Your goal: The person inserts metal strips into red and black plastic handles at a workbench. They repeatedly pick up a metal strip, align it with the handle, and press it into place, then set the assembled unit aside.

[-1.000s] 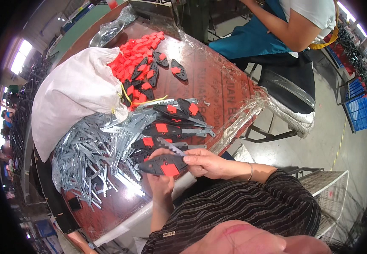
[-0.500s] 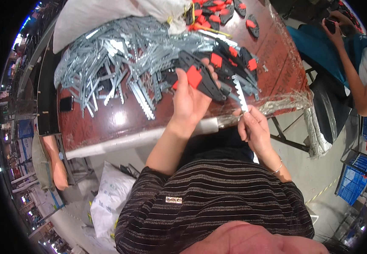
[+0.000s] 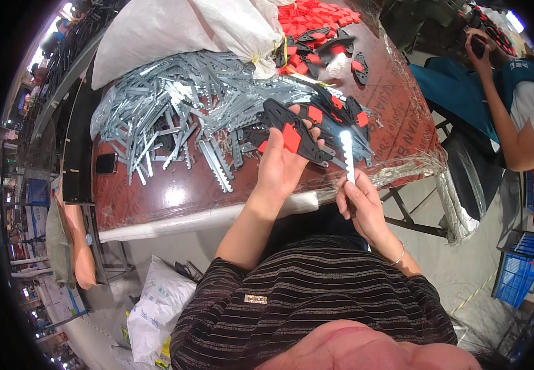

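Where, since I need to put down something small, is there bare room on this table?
Two patches: front left, between the metal strips, dark flat rectangle and white front edge; and right, between the black-and-red parts and plastic-wrapped right edge. Crowded: the middle and back, covered by strips, the white sack and red pieces.

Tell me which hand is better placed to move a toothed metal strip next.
Probably the right hand: it pinches a toothed metal strip by its near end, the far end standing free. The left hand is occupied, holding a black plastic part with a red tab.
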`<state>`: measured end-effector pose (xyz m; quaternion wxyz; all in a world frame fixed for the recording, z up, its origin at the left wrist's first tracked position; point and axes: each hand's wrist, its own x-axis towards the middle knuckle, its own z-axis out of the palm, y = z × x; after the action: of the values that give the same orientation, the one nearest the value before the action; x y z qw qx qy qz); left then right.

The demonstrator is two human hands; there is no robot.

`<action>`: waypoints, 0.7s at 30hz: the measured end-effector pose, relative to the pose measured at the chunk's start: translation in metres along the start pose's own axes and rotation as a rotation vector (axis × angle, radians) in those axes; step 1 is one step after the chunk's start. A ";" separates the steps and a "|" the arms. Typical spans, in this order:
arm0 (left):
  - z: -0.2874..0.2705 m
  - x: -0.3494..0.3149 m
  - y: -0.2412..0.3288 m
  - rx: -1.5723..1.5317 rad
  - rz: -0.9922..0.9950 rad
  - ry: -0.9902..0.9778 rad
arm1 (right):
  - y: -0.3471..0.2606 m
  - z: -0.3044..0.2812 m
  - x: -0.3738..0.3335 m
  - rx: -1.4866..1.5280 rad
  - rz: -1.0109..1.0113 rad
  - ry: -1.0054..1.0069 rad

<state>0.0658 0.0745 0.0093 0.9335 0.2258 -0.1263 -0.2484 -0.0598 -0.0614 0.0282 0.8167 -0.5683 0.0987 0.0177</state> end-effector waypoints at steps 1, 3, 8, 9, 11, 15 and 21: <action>0.000 -0.001 -0.001 0.128 0.041 -0.049 | -0.001 -0.001 0.001 0.001 -0.013 0.008; -0.005 -0.003 -0.002 0.462 0.134 -0.075 | -0.005 -0.005 0.006 0.037 -0.050 -0.001; 0.002 -0.003 0.012 1.056 0.247 -0.202 | -0.020 -0.007 0.016 0.096 -0.109 0.065; 0.003 -0.005 0.015 1.250 0.313 -0.231 | -0.023 -0.004 0.018 0.097 -0.137 0.070; 0.014 0.003 0.016 1.541 0.411 -0.337 | -0.027 -0.007 0.025 0.032 -0.207 0.106; 0.023 0.006 0.008 1.769 0.398 -0.468 | -0.031 -0.014 0.035 -0.072 -0.211 0.081; 0.005 0.017 -0.003 1.283 0.430 0.069 | -0.016 -0.027 0.046 0.159 -0.232 0.302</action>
<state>0.0773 0.0609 0.0142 0.6466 0.7130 -0.2608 0.0744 -0.0161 -0.0960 0.0252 0.8316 -0.5057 0.1547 -0.1697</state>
